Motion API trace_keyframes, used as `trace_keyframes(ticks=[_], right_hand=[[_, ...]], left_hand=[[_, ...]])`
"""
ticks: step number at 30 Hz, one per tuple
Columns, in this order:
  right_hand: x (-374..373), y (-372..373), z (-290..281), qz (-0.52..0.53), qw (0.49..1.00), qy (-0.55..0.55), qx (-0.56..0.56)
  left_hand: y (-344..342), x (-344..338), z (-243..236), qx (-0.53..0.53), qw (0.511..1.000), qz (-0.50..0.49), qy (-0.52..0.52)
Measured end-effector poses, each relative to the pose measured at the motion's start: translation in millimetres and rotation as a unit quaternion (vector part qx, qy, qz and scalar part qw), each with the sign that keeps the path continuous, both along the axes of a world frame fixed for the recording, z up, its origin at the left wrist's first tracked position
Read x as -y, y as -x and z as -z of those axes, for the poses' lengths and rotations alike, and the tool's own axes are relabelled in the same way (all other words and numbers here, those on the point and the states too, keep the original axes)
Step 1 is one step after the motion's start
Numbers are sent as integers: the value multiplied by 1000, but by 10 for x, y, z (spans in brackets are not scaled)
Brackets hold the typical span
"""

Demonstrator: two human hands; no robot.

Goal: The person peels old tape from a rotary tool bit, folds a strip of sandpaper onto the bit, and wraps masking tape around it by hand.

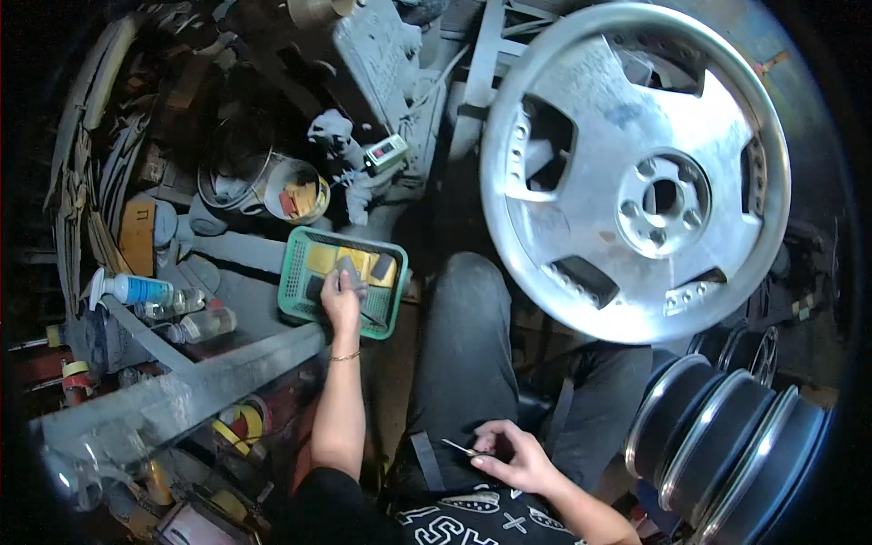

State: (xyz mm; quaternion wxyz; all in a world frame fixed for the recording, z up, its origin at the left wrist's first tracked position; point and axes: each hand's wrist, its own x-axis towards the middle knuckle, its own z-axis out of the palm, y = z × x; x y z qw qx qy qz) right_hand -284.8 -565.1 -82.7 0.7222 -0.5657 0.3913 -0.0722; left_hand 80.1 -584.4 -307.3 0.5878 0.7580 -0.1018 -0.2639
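Observation:
My left hand [340, 300] reaches into a green plastic basket [293, 272], fingers closed on a small dark grey piece [347, 265], perhaps folded sandpaper. Yellow pieces [322, 258] and other dark grey ones [382, 265] lie around it in the basket. Over my lap, my right hand [516, 460] pinches a small slim tool [459, 448] with a thin metal tip pointing left; its handle is mostly hidden by the fingers. To the right of my knee stands a large bare-metal wheel rim [581, 218] with wide spokes and a round hub, touched by neither hand.
A metal beam [195, 395] runs below the basket. Spray bottle [136, 290] and clear bottles [209, 324] stand at left. Beyond the basket are a bucket [320, 213] with coloured pieces and a small switch box [386, 153]. Several rims [718, 436] are stacked at lower right.

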Motion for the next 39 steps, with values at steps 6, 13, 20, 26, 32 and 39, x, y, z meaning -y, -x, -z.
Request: trace_keyframes(ticks=[6,13,20,26,32,39], right_hand=[[-92,-3,-184,-213,966,145,33],[-158,250,-306,-246,921,302,-16],[48,1433,-483,8,950,247,-190],[-318,1730,-283,102,960,168,-198],[-432,1531,-109,78,910,329,-240],[-217,1632,-93,113,895,376,-213]], left_hand=[[664,-381,-1242,-20,992,112,48],[1348,-523,-1965,75,957,276,46],[1990,-277,-2319,181,892,407,78],[2471,-117,-2235,160,858,470,132],[2821,-74,-2201,174,808,525,203],[2924,-165,-2236,158,788,559,204]])
